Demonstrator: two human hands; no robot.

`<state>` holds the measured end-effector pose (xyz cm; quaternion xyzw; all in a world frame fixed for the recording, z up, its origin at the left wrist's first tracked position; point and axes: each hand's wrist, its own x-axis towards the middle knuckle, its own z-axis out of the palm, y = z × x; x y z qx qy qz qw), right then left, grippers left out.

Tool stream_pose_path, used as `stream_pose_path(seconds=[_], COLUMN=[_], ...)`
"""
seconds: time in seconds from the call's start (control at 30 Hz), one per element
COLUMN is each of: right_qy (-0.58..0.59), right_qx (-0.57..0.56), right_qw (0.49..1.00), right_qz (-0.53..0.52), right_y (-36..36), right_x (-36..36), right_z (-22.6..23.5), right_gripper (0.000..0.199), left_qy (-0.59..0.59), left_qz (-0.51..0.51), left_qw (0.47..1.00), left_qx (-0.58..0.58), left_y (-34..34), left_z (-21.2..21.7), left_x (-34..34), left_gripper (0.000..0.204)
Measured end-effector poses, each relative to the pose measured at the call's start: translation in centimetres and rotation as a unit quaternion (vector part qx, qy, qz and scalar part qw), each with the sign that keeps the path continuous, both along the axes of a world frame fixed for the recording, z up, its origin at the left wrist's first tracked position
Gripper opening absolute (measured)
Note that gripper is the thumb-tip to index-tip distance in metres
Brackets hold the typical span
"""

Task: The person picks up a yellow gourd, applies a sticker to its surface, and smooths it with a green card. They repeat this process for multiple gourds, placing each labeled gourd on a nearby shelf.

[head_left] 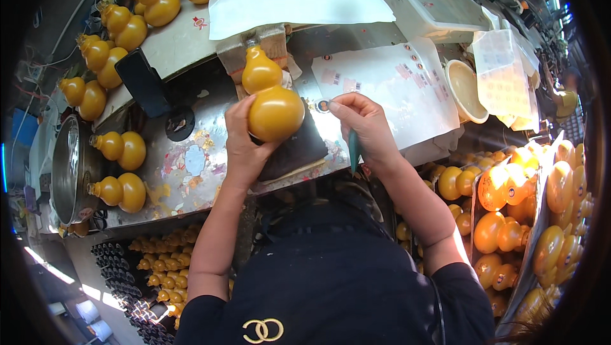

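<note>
My left hand (245, 138) is wrapped around the lower bulb of a glossy yellow gourd-shaped bottle (275, 113). The bottle lies with its clear-tipped neck pointing away from me, over a cloth-covered rest (227, 58) and a dark pad (299, 151). Just right of the bottle, my right hand (366, 125) pinches a small round sticker (323, 106) with a dark centre between thumb and forefinger. A slim green pointed tool (354, 152), whose exact kind I cannot make out, is tucked under the curled fingers of that same hand.
Sticker sheets (388, 81) lie right of the bottle, beside a cream bowl (466, 90). A white tub (439, 1) stands behind. More gourd bottles (130, 192) line the left, near a phone (141, 84) and metal basin (71, 170). Crates of bottles (503, 230) stand at right.
</note>
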<state>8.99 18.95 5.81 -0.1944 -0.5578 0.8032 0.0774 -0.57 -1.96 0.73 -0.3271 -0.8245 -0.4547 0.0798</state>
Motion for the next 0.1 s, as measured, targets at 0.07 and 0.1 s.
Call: stream_pose_path(seconds=[0.07, 0.1], right_qy=[-0.002, -0.013], right_qx=[-0.005, 0.003], right_qw=[1.000, 1.000], right_qz=[0.003, 0.016], right_y=[-0.2, -0.1], right_x=[0.1, 0.1], right_z=[0.1, 0.1], right_gripper=[0.012, 0.013], left_qy=[-0.103, -0.155], left_qz=[-0.024, -0.037], left_qw=[0.993, 0.985], left_qx=[0.048, 0.072], left_y=[-0.6, -0.9], left_z=[-1.2, -1.9], left_x=[-0.4, -0.7], left_gripper=[0.096, 0.100])
